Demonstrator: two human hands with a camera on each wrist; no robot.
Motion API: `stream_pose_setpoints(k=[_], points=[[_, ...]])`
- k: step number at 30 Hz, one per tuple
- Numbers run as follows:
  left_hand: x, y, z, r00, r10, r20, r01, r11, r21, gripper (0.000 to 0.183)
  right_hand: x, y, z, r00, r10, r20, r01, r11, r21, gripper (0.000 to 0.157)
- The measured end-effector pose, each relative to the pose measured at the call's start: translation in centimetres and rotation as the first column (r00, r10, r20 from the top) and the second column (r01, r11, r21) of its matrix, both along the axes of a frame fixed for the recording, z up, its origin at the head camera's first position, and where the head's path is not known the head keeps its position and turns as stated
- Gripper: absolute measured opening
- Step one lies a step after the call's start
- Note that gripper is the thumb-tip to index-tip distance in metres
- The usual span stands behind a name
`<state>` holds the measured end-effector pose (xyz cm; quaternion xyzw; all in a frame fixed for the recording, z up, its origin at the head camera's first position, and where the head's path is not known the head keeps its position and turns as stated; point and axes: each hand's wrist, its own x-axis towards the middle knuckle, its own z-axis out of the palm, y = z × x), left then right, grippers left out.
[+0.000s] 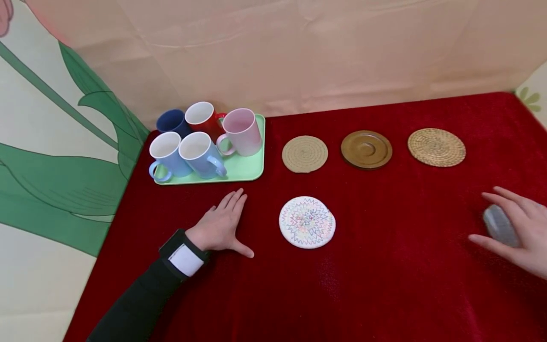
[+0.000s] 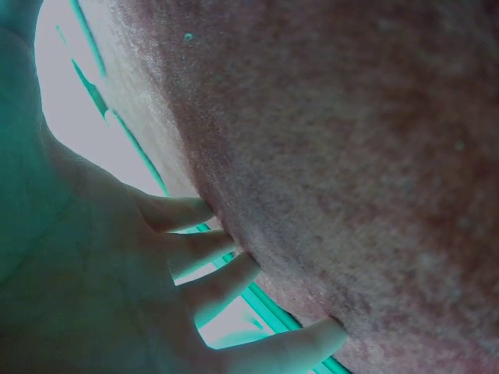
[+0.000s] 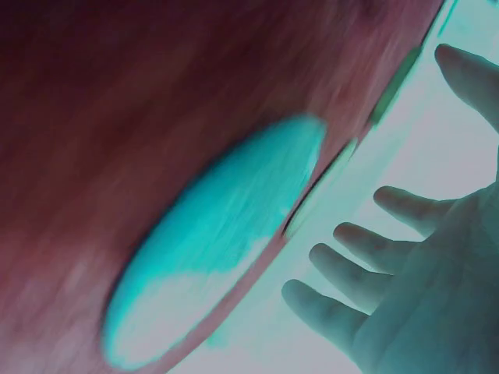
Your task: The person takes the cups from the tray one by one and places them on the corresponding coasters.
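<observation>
My left hand (image 1: 220, 228) lies on the red cloth, fingers straight and thumb spread, in front of the green tray. Its fingertips touch the cloth in the left wrist view, and it holds nothing. At the right edge of the head view, my right hand (image 1: 527, 230) hovers with fingers spread over a grey round coaster (image 1: 496, 223), hiding part of it. The right wrist view shows this coaster (image 3: 218, 241) flat on the cloth, apart from the fingers. Nearest the left hand on its right is a white round coaster (image 1: 307, 222) with a coloured zigzag pattern.
The green tray (image 1: 249, 168) at back left bears a navy mug (image 1: 174, 122), a red mug (image 1: 207, 124), a pink mug (image 1: 243, 135) and two light blue mugs (image 1: 201, 159). Along the back lie a tan coaster (image 1: 305, 154), a brown saucer (image 1: 366, 149) and a woven coaster (image 1: 437, 147).
</observation>
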<state>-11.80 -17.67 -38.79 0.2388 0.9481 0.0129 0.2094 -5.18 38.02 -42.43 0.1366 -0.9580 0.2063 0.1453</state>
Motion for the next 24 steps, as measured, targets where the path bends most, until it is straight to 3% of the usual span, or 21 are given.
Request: stream_pose_setpoints(k=[4,8,16,24], points=[[0.0,-0.1,-0.1,1.0,0.007,0.008,-0.007,1.0,0.001,0.128,0.3,2.3,-1.6,0.996,-0.089,-0.028,0.085,0.99,-0.111,0.097],[0.0,-0.1,-0.2,1.0,0.007,0.006,-0.007,1.0,0.003,0.128,0.3,3.6,-2.8,0.987,-0.161,0.014,0.162,0.981,-0.105,0.111],[0.0,0.0,-0.2,1.0,-0.002,-0.003,0.002,1.0,-0.003,0.128,0.2,4.5,-4.3,0.992,-0.118,-0.04,0.109,0.975,-0.191,0.122],[0.0,0.0,-0.2,1.0,-0.012,-0.013,0.012,1.0,-0.011,0.128,0.4,6.0,-6.3,0.984,-0.18,0.006,0.174,0.946,-0.273,0.12]])
